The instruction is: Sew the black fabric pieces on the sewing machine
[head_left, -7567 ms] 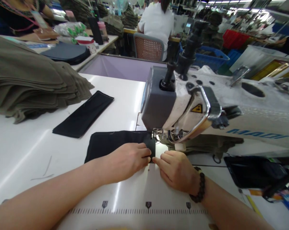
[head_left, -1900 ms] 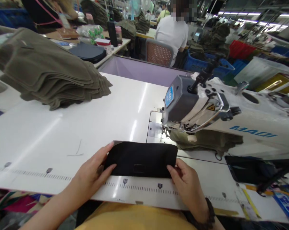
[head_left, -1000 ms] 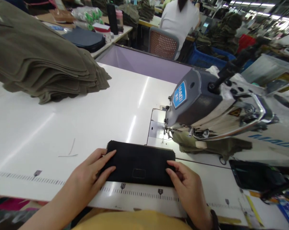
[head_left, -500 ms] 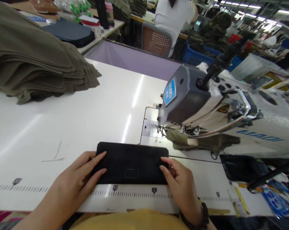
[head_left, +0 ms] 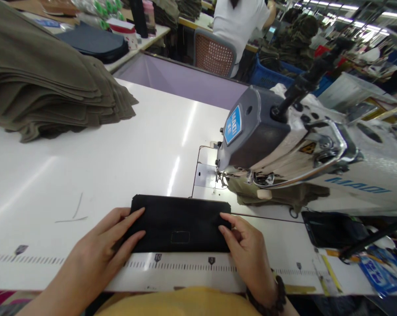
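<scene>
A folded black fabric piece (head_left: 180, 221) with a small stitched rectangle lies flat on the white table (head_left: 119, 153), just above the printed ruler marks at the near edge. My left hand (head_left: 111, 239) pinches its left end, thumb on top and fingers along the cloth. My right hand (head_left: 244, 243), with a dark bead bracelet on the wrist, grips its right end with curled fingers. The sewing machine (head_left: 284, 145) stands a little beyond and to the right, its needle area apart from the cloth.
A tall stack of olive fabric (head_left: 47, 83) fills the far left of the table. A black phone (head_left: 333, 228) lies at the right by the machine. A loose thread (head_left: 73, 215) lies left of my hands. A person in white (head_left: 238, 22) sits at a bench behind.
Earlier both hands fed the black piece under the needle. It has since been pulled to the near edge and folded. In the last second the hands hardly move.
</scene>
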Available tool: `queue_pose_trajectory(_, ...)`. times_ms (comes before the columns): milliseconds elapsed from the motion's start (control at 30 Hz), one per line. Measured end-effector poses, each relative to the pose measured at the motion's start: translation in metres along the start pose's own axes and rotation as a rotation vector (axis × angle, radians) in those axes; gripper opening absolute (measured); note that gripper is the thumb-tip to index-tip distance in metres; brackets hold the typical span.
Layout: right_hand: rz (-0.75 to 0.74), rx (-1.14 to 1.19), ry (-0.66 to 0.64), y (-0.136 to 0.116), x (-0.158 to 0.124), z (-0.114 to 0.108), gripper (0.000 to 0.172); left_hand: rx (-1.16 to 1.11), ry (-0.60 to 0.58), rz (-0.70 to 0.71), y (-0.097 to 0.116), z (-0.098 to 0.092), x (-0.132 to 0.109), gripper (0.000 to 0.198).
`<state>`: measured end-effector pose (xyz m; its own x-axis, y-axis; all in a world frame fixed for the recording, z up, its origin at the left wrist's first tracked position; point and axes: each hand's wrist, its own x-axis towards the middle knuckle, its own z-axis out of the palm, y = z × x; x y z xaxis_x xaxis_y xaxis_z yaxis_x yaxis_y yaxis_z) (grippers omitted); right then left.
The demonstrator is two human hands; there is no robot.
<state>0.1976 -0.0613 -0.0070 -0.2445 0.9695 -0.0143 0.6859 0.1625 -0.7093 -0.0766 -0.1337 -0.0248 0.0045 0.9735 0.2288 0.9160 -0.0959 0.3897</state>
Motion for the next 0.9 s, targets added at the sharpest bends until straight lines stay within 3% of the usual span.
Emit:
queue_pose_trajectory(233,-0.046,0.023,0.019,0.0007,-0.0002,0.0014,0.022,0.006,0.017,-0.010,0.0032,-0.0008,0.0006,0.036)
queue_pose_trajectory(900,0.019,0.023,-0.025,0.0015,-0.0015,0.0009,0.023,0.072,0.026,0.021,0.0035,0.0012,-0.0037,0.040)
